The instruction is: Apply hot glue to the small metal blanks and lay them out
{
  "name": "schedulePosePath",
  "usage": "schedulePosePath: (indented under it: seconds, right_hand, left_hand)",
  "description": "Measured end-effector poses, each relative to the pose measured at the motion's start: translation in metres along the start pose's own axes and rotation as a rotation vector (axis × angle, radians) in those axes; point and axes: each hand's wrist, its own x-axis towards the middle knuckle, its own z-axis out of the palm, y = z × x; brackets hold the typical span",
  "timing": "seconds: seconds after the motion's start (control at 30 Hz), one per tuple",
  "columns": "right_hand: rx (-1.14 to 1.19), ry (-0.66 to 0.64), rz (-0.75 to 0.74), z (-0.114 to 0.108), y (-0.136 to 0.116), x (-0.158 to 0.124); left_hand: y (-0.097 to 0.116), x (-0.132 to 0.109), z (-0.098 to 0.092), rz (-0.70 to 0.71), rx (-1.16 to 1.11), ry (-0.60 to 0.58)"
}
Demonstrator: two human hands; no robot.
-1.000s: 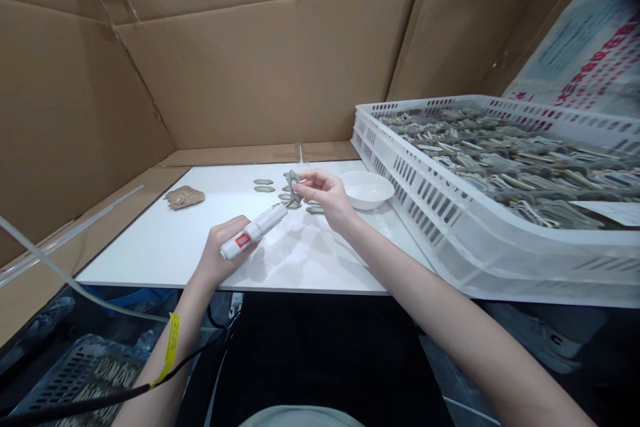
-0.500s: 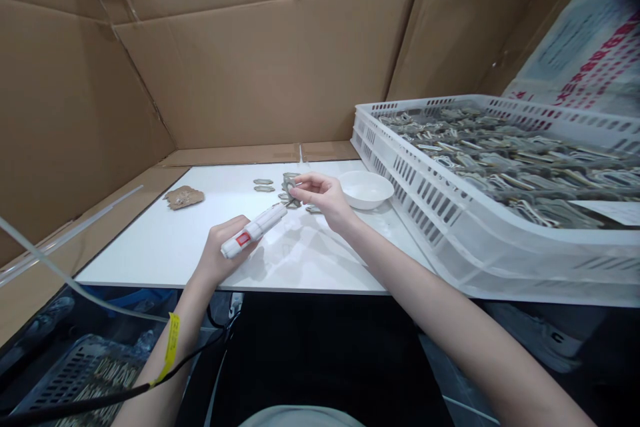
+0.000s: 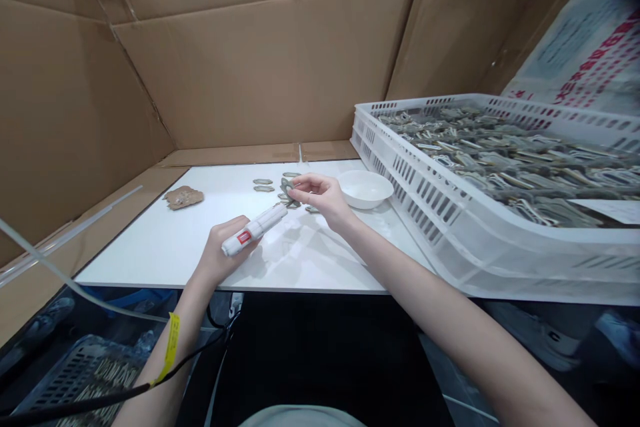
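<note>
My left hand (image 3: 226, 248) is closed round a white glue gun (image 3: 255, 229) with a red label. Its narrow tip points up and right, towards the fingers of my right hand. Between thumb and fingertips, my right hand (image 3: 320, 195) pinches a small flat grey-green piece (image 3: 287, 187) with a pale middle, held tilted above the white board. Similar pieces (image 3: 263, 189) lie just beyond and to the left, and another piece (image 3: 312, 209) lies beneath my right hand. The pinching fingers hide part of the held piece.
A white bowl (image 3: 367, 197) stands right of my right hand. Beside it is a large white plastic crate (image 3: 425, 207) full of such pieces. Torn cardboard (image 3: 184, 197) lies on the left of the white board (image 3: 150, 247). A black cord (image 3: 115, 397) crosses my left forearm. Cardboard walls (image 3: 240, 73) enclose the board.
The held piece has turned slightly in my right fingers, so its pale middle faces me more. Both hands and the glue gun stay in nearly the same place.
</note>
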Motion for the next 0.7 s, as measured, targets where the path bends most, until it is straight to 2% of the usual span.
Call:
schedulePosePath:
  seconds: [0.7]
  right_hand:
    - [-0.026,0.004,0.006,-0.0002,0.0019,0.0009]
  left_hand:
    - [0.0067,0.0031,-0.0006,-0.120,-0.135,0.007]
